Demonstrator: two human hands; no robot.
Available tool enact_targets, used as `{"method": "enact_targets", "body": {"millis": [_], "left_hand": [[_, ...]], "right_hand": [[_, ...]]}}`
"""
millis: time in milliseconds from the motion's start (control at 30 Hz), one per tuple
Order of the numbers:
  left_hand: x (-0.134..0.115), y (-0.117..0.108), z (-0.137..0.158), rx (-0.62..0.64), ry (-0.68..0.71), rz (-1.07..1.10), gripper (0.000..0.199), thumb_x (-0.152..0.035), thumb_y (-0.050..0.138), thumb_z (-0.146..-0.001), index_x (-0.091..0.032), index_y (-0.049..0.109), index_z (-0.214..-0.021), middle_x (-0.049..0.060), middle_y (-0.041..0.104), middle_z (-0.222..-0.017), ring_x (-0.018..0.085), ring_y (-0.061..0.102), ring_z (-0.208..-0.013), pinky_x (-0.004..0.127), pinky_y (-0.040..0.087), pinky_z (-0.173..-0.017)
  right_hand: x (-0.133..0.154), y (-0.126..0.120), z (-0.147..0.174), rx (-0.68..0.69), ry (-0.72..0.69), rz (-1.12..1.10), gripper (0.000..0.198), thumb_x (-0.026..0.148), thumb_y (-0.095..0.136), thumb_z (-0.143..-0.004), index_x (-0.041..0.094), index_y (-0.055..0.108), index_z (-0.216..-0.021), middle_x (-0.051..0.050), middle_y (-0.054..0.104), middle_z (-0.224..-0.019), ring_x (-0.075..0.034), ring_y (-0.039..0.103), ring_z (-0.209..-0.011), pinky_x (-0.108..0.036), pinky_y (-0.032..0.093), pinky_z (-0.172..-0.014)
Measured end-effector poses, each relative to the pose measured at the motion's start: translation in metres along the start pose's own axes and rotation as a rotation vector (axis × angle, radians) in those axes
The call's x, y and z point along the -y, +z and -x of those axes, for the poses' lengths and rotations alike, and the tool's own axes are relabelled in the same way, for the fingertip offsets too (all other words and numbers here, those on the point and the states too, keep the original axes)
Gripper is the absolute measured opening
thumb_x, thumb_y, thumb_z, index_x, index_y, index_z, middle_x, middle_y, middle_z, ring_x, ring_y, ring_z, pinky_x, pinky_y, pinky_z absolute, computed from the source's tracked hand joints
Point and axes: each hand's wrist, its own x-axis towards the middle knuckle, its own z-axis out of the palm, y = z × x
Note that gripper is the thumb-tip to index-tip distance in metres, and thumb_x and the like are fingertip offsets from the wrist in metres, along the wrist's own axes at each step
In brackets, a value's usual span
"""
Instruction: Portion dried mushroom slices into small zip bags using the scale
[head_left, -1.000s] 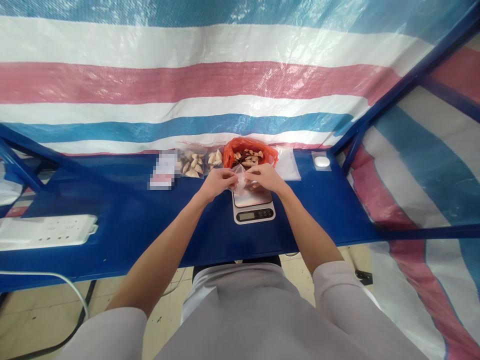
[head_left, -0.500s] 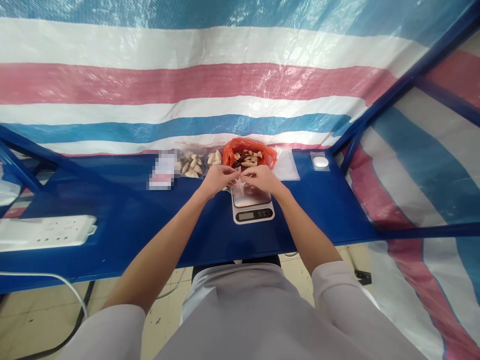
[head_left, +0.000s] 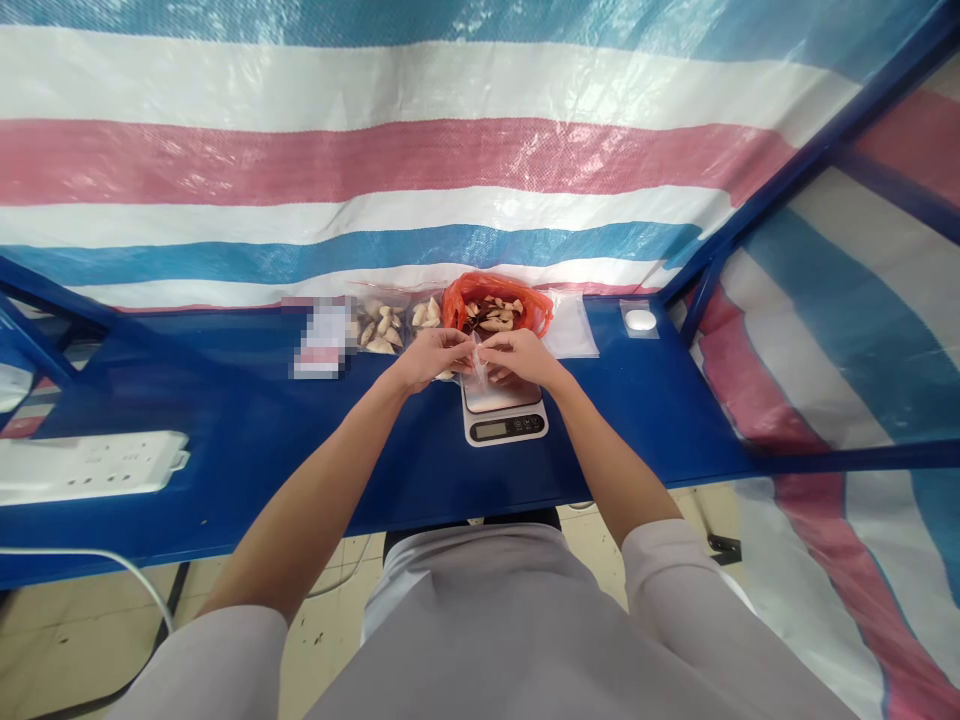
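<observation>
My left hand (head_left: 436, 358) and my right hand (head_left: 517, 355) meet over a digital kitchen scale (head_left: 507, 428), each pinching the top of a small clear plastic bag (head_left: 477, 378). The bag hangs between my fingertips above the scale's plate; I cannot tell whether it touches the plate. Just behind my hands stands an open red plastic bag (head_left: 536, 310) filled with dried brown and cream pieces (head_left: 497, 316). To its left lie a clear bag of pale pieces (head_left: 382, 328) and another such bag (head_left: 427, 312), partly hidden.
Flat clear bags (head_left: 574, 325) lie right of the red bag. Farther right is a round white object (head_left: 640, 320) on clear plastic. A blurred-out white paper (head_left: 322, 340) lies at the left. A white power strip (head_left: 97, 465) rests on the blue table (head_left: 247, 430). Striped sheeting (head_left: 375, 160) hangs behind.
My fingers have shifted slightly at the bag's mouth, and my left hand sits a little farther left. The view has moved slightly; the other things stay in place.
</observation>
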Motion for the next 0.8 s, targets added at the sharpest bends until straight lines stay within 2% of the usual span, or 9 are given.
{"method": "enact_targets", "body": {"millis": [267,433,567,667,800], "left_hand": [[0.003,0.002,-0.001,-0.025,0.017,-0.035,0.024,-0.031,0.08,-0.072,-0.012,0.066,-0.074,0.003,0.069,-0.069,0.013,0.066,-0.066,0.029,0.058,-0.074],[0.003,0.003,0.003,-0.065,0.066,-0.194,0.026,-0.037,0.072,-0.078,-0.013,0.065,-0.072,0.003,0.067,-0.066,0.014,0.065,-0.06,0.026,0.054,-0.065],[0.002,0.001,0.008,0.024,0.152,-0.443,0.036,-0.047,0.067,-0.08,-0.013,0.069,-0.068,0.003,0.065,-0.06,0.013,0.058,-0.056,0.024,0.047,-0.058],[0.002,0.0,0.01,0.092,0.182,-0.523,0.037,-0.047,0.067,-0.08,-0.014,0.072,-0.065,0.002,0.065,-0.058,0.012,0.054,-0.055,0.023,0.043,-0.056],[0.004,0.0,0.009,0.05,0.167,-0.515,0.031,-0.044,0.07,-0.075,-0.015,0.075,-0.067,0.001,0.065,-0.057,0.013,0.054,-0.057,0.024,0.043,-0.056]], "right_hand": [[-0.001,0.002,-0.001,-0.034,0.013,-0.038,0.015,0.033,0.073,-0.08,0.019,0.076,-0.085,-0.002,0.072,-0.072,-0.021,0.073,-0.071,-0.029,0.062,-0.056],[-0.002,0.005,-0.002,-0.069,0.035,-0.076,0.013,0.031,0.07,-0.081,0.019,0.075,-0.085,-0.003,0.07,-0.07,-0.02,0.072,-0.067,-0.031,0.062,-0.058],[-0.001,0.007,-0.003,-0.079,0.038,-0.129,0.012,0.031,0.071,-0.081,0.019,0.074,-0.085,-0.003,0.07,-0.071,-0.019,0.071,-0.065,-0.03,0.062,-0.057],[0.001,0.008,-0.004,-0.087,0.019,-0.133,0.014,0.032,0.07,-0.082,0.019,0.074,-0.085,-0.003,0.072,-0.077,-0.019,0.072,-0.066,-0.029,0.061,-0.055],[0.002,0.011,-0.005,-0.11,0.037,-0.125,0.017,0.034,0.069,-0.083,0.02,0.074,-0.089,-0.003,0.072,-0.082,-0.018,0.072,-0.064,-0.027,0.059,-0.052]]}}
